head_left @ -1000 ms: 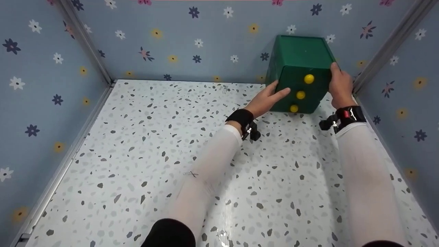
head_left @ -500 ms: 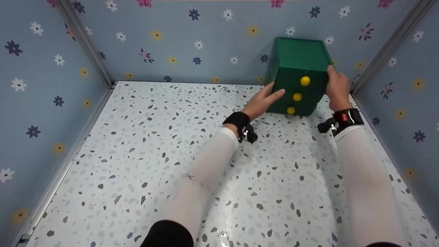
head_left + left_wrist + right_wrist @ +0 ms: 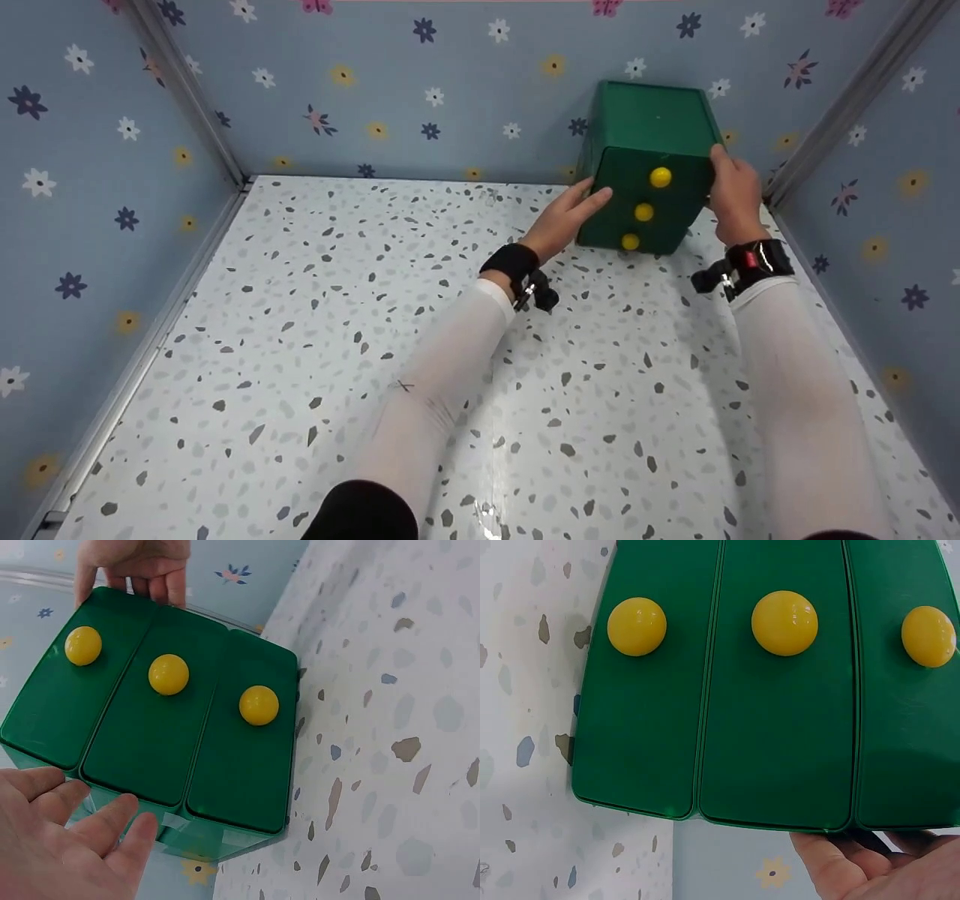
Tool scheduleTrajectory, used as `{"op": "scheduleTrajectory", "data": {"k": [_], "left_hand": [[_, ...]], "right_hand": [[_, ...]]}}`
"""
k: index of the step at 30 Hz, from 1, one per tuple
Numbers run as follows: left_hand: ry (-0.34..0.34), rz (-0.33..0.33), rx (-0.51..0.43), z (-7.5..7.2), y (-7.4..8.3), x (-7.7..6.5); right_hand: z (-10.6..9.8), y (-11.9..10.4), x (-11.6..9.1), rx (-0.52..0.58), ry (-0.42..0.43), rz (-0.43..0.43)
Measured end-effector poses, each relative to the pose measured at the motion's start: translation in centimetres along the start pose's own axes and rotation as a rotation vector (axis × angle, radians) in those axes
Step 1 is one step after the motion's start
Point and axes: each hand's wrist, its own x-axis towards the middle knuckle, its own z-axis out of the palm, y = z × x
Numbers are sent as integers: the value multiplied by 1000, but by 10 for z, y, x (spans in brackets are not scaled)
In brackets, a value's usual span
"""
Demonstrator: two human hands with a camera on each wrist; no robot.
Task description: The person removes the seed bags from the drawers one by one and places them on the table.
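A green drawer box [image 3: 656,120] with three yellow knobs on its front stands at the back right in the head view. My left hand [image 3: 559,223] lies along its left side, thumb beside the front edge. The left wrist view shows this hand's fingers [image 3: 112,821] fairly straight at the box's side. My right hand [image 3: 736,196] holds the right side, thumb at the front edge and fingers reaching behind. Green drawer fronts [image 3: 776,727] fill much of the right wrist view, with the right hand [image 3: 896,870] below them. The right fingertips are partly hidden by the box.
The white speckled tabletop [image 3: 315,315] spreads in front and to the left. A flowered blue back wall [image 3: 465,75] rises close behind the box. Side walls stand at the left [image 3: 97,225] and right [image 3: 892,225], with metal strips at the corners.
The drawer box has shifted a little to the left, with both hands moving along with it. Over the last half second the shift is slight.
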Motion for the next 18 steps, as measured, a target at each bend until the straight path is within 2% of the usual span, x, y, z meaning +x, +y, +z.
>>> {"op": "scheduleTrajectory", "data": {"k": [9, 18], "left_hand": [[8, 12, 18, -9, -6, -10], [18, 57, 12, -27, -14, -26]], "right_hand": [[11, 1, -3, 31, -15, -5], [29, -3, -12, 88, -47, -27]]}}
